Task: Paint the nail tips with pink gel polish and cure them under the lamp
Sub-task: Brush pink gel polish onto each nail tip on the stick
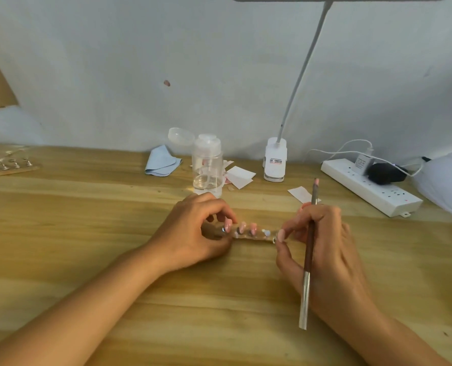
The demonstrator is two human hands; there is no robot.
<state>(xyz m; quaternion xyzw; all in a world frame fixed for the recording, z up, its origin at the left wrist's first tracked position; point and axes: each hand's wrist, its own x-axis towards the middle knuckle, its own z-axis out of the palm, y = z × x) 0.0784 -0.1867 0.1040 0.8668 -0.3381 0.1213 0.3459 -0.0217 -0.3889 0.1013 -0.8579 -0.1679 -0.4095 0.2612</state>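
A clear acrylic holder bar [256, 237] lies on the wooden table with several nail tips [242, 227] standing on it, most of them pink. My left hand [195, 233] pinches the bar's left end. My right hand [322, 241] pinches the right end with thumb and forefinger, beside a pink tip. That same hand also holds a brown-handled brush [308, 256] between its fingers; the silver end points toward me and the pink end points up and away. The white curing lamp [446, 180] sits at the far right edge, partly out of view.
Behind the hands stand a clear pump bottle [207, 167] with its lid open, a blue cloth [161, 161], paper scraps [239, 175], and a clip desk lamp [275, 161] with a gooseneck. A white power strip [370, 190] lies at right. More tip stands [5, 162] sit far left.
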